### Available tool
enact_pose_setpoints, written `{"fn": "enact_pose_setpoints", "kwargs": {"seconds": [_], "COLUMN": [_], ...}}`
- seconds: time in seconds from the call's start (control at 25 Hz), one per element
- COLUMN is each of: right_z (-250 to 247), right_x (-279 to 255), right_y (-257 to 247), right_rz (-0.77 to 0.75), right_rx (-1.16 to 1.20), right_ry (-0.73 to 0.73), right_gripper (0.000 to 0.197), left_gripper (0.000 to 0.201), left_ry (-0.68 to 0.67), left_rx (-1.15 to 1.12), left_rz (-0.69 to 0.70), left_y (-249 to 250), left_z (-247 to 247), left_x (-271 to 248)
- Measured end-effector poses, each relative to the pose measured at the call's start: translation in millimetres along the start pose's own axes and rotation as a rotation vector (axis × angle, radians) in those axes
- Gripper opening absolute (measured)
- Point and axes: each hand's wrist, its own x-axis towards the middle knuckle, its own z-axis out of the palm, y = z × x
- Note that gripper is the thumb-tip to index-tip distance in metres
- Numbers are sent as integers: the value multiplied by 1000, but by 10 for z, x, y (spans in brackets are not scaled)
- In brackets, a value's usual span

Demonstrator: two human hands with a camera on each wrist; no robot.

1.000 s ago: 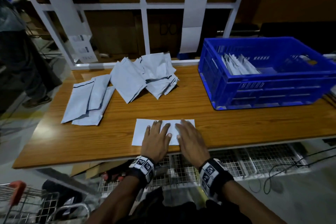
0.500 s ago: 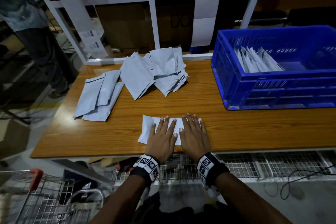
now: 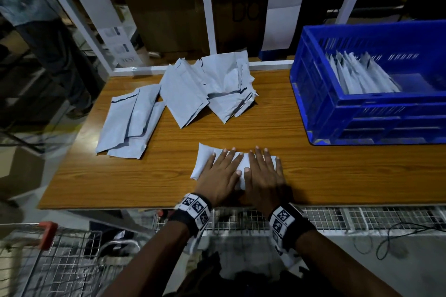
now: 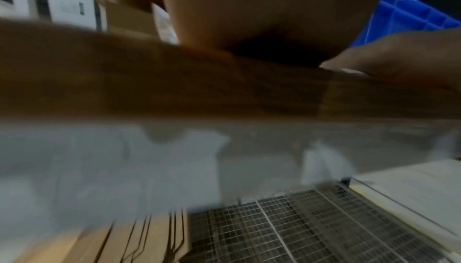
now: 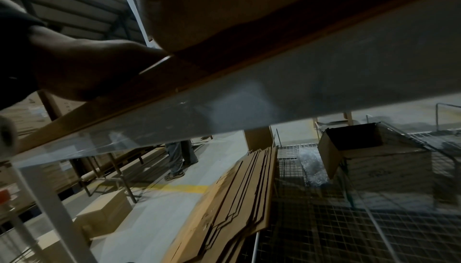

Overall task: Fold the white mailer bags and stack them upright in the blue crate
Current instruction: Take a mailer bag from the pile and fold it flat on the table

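Near the front edge of the table (image 3: 313, 176), a mailer bag (image 3: 205, 157) is lying flat under both hands: the left hand (image 3: 220, 177) is resting on its left part, the right hand (image 3: 264, 177) just beside it on the right part. Behind and to the left, a small stack of bags (image 3: 130, 123) is lying; a looser pile (image 3: 207, 89) is sitting behind centre. The crate (image 3: 362, 113) is standing at the right rear, with folded bags (image 3: 359, 75) leaning upright inside.
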Motion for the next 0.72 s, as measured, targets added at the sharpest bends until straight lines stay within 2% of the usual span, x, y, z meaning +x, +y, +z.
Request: {"fn": "enact_pose_setpoints", "kwargs": {"seconds": [0.08, 0.2, 0.32, 0.44, 0.6, 0.72], "right_z": [29, 46, 54, 12, -82, -72], "right_x": [33, 111, 141, 129, 83, 44], "right_y": [0, -5, 1, -27, -61, -22], "right_rz": [8, 70, 89, 103, 45, 20], "right_rx": [13, -34, -106, -140, -102, 13], "right_ry": [4, -104, -176, -178, -134, -104], "right_gripper": [50, 55, 58, 60, 61, 59], "left_gripper": [64, 57, 67, 72, 62, 78], "left_ry": [-24, -23, -17, -15, 45, 22], "left_rx": [-27, 8, 99, 160, 122, 30], "left_rz": [15, -5, -36, -18, -1, -12], "left_y": [-50, -8, 50, 73, 49, 19], "left_z": [-43, -66, -72, -135, -45, 20], "left_x": [56, 65, 38, 78, 126, 164]}}
